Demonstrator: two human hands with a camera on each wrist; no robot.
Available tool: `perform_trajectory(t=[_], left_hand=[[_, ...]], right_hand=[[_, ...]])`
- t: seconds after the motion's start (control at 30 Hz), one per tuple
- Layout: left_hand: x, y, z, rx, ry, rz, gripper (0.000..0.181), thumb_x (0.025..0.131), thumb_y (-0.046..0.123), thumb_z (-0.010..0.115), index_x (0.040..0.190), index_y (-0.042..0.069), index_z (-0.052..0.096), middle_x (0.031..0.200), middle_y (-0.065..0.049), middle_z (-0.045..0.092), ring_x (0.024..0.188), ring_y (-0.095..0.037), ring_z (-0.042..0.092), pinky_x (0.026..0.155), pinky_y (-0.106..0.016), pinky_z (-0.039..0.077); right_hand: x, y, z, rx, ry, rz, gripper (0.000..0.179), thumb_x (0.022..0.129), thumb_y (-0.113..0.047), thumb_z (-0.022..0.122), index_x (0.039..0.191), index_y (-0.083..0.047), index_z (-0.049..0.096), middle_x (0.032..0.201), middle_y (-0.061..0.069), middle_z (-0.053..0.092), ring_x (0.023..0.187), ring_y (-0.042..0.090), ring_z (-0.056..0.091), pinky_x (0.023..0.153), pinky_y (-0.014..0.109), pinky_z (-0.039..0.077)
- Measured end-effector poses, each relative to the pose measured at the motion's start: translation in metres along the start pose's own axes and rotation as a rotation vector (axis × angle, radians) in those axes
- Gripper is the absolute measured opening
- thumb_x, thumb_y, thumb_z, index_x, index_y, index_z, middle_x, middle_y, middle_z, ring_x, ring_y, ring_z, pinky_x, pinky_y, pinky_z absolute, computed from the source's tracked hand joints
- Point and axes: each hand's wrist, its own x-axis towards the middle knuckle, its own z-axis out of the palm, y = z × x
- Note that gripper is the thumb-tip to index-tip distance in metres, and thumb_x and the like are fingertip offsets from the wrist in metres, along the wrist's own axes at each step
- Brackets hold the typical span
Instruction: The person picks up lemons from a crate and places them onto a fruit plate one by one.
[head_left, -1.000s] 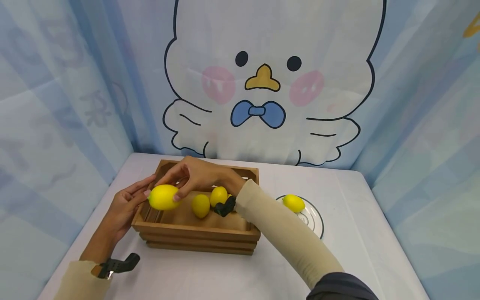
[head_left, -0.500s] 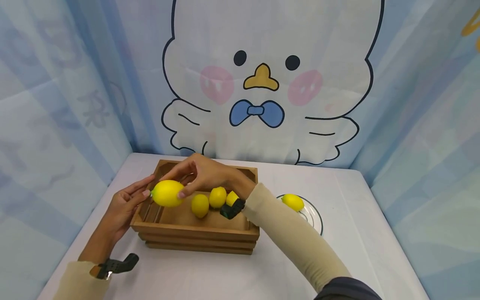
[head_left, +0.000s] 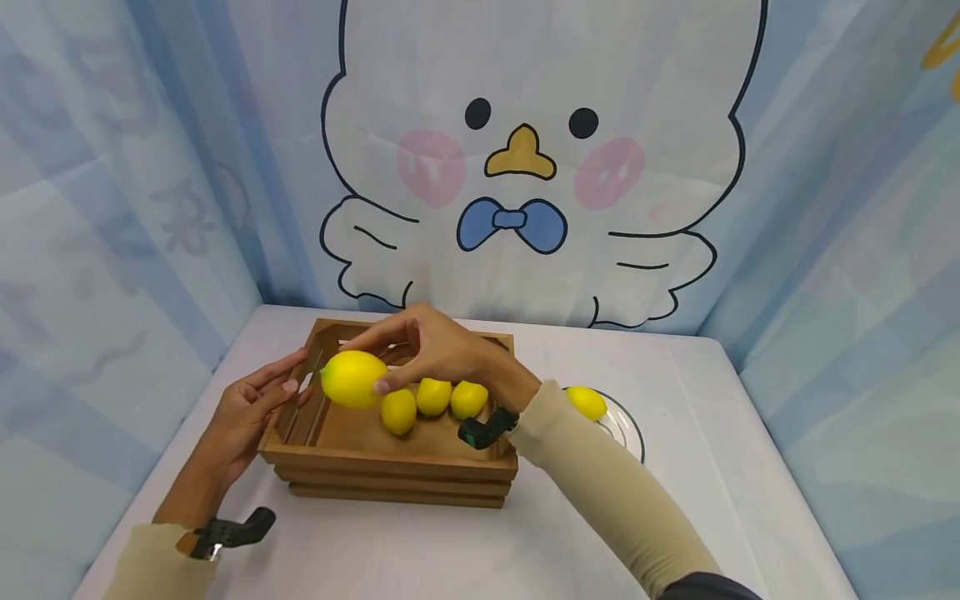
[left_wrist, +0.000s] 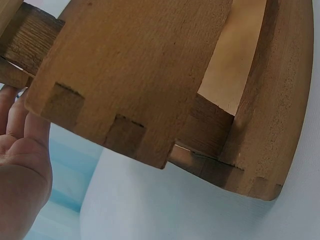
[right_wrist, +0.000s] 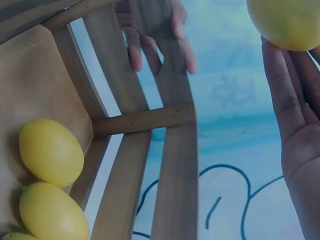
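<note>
My right hand (head_left: 442, 346) pinches a yellow lemon (head_left: 351, 379) between thumb and fingers, above the left half of a slatted wooden crate (head_left: 390, 462). Inside the crate, three more lemons lie in a loose row; the leftmost lemon (head_left: 398, 412) is partly below my right thumb. My left hand (head_left: 243, 417) grips the crate's left end, and in the right wrist view its fingers (right_wrist: 132, 47) hook through the gap between slats. The left wrist view shows the crate's outer corner (left_wrist: 125, 75) beside that hand. In the right wrist view the held lemon (right_wrist: 290, 22) is cut off at the top.
Right of the crate, a white plate (head_left: 633, 433) with a dark rim bears one lemon (head_left: 587, 402); my right sleeve (head_left: 600, 475) covers part of it. A white cloth covers the table (head_left: 360, 550). Printed curtains (head_left: 517, 275) enclose the back and sides.
My right hand has carried the lemon to the right and slightly up, away from my left hand. The rightmost lemon in the crate has come into view. My left hand keeps its place.
</note>
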Motion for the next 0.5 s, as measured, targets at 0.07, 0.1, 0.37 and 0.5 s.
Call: perform_trajectory(t=[0.07,0.1,0.37,0.5], left_hand=[[0.000,0.000,0.000,-0.024,-0.004,0.007,0.057,0.108,0.019,0.064,0.162,0.011,0.045,0.155,0.018,0.056,0.127,0.011,0.059,0.102,-0.017,0.058],[0.000,0.000,0.000,-0.035,-0.005,0.009,0.057,0.108,0.017,0.064,0.162,0.011,0.045,0.153,0.019,0.057,0.127,0.010,0.060,0.102,-0.019,0.059],[-0.001,0.001,0.000,-0.091,-0.010,0.014,0.055,0.108,0.012,0.063,0.160,0.010,0.047,0.148,0.020,0.060,0.126,0.004,0.065,0.102,-0.021,0.060],[0.000,0.001,0.000,-0.107,-0.014,0.020,0.055,0.108,0.010,0.063,0.160,0.009,0.048,0.147,0.019,0.061,0.126,0.006,0.064,0.102,-0.021,0.060]], right_hand=[[-0.005,-0.001,-0.001,0.008,0.014,-0.009,0.053,0.089,0.007,0.078,0.140,0.005,0.065,0.142,0.020,0.068,0.121,0.020,0.071,0.109,0.045,0.061],[-0.007,-0.002,-0.001,0.010,0.021,-0.016,0.053,0.089,0.006,0.078,0.140,0.005,0.066,0.142,0.020,0.068,0.121,0.022,0.071,0.109,0.045,0.061],[-0.028,-0.009,-0.007,0.015,0.094,-0.068,0.054,0.087,0.004,0.080,0.139,0.001,0.067,0.141,0.018,0.070,0.120,0.030,0.072,0.110,0.047,0.060],[-0.038,-0.013,-0.011,-0.002,0.137,-0.073,0.054,0.088,0.001,0.082,0.139,-0.001,0.068,0.139,0.018,0.071,0.120,0.031,0.072,0.113,0.051,0.057]])
